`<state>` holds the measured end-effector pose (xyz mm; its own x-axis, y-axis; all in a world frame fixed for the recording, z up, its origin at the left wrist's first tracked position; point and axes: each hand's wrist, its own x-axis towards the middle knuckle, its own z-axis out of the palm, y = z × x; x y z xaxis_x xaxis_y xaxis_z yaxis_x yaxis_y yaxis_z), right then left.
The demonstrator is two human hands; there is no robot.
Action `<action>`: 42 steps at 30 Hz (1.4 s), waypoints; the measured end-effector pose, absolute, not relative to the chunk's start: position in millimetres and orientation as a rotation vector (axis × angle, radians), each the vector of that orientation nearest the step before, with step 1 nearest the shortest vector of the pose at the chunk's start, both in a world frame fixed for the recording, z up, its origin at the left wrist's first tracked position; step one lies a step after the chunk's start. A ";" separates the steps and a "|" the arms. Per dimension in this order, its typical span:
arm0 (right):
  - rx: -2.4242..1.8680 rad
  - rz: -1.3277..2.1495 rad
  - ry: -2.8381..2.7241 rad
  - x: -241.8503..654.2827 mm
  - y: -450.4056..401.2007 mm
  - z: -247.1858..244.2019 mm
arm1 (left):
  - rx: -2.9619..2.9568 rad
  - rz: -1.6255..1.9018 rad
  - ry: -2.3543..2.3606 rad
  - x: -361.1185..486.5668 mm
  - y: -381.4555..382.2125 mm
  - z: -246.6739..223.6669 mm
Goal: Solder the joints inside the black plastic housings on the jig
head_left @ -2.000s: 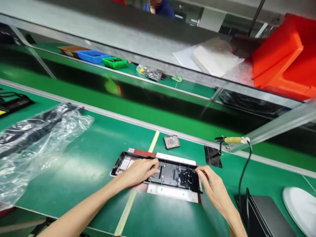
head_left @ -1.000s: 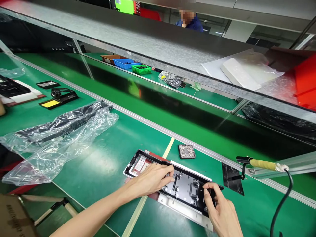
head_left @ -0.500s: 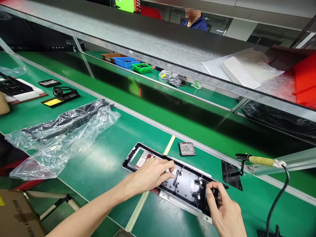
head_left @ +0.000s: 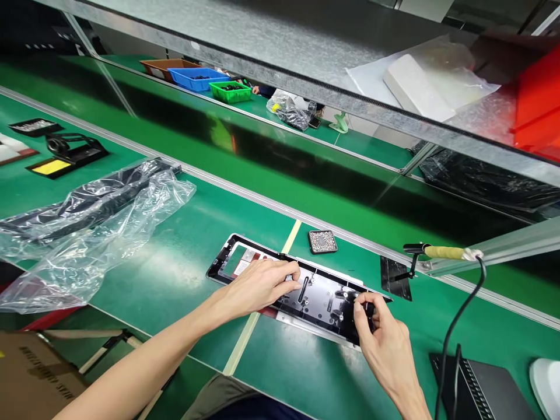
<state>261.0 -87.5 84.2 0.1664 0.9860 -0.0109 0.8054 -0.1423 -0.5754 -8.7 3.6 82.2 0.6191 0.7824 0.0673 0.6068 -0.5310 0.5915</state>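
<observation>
A long black plastic housing [head_left: 324, 309] lies open side up on the green bench, set at a slant over a silver and dark red piece. Inside it are screw posts, a slot and, at the left end, a rectangular window. My left hand [head_left: 269, 286] rests over its left-middle part, thumb and fingers pinched close together; what lies between them is hidden. At the right end, my right hand [head_left: 382, 329] has its fingers curled and closed around something dark, partly covered by the hand. Just beyond the housing sits a small black tray of tiny metal pieces [head_left: 322, 241].
A soldering iron with a yellow-wrapped handle [head_left: 444, 252] rests on a stand at right, its black cable [head_left: 464, 309] hanging down. Clear plastic bags [head_left: 100, 233] lie left. An overhead shelf [head_left: 262, 52] crosses the top. A cardboard box [head_left: 39, 373] stands lower left.
The camera view has shifted, so the bench contents appear higher and further left, and a black object at lower right has come into view. Both hands keep about the same place on the housing.
</observation>
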 end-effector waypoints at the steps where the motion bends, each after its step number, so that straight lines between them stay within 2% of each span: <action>1: -2.004 0.548 -1.690 260.4 -87.6 85.0 | 2.315 0.449 1.092 -8.8 3.5 82.0; 19: -2.049 0.754 -1.657 267.7 -84.7 83.1 | 2.212 0.277 1.176 -4.2 2.1 97.0; 42: -2.014 0.840 -1.675 273.0 -81.9 82.0 | 2.179 0.180 1.197 -1.3 3.1 107.3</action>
